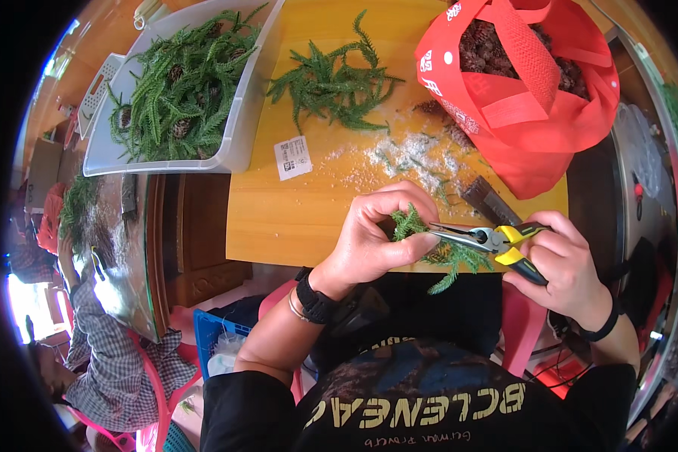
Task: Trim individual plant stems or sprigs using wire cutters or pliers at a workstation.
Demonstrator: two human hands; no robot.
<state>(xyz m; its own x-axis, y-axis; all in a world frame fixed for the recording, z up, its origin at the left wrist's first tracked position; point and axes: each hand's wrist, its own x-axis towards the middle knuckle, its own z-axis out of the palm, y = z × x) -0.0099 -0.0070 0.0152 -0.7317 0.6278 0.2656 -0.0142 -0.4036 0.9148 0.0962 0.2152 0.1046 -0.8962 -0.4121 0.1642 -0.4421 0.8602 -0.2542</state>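
Note:
My left hand (377, 233) grips a small green conifer sprig (410, 224) over the near edge of a yellow wooden board (294, 211). My right hand (569, 264) holds yellow-and-black pliers (497, 239), whose jaws point left and meet the sprig at my left fingertips. More of the sprig's foliage (456, 264) hangs below the pliers. A black band is on each wrist.
A white bin (241, 128) full of green sprigs and cones sits at the back left. Loose sprigs (335, 79) lie on the board. A red bag (535, 90) of pine cones stands at the back right, with white crumbs (407, 158) beside it. Another person (90, 339) sits at the left.

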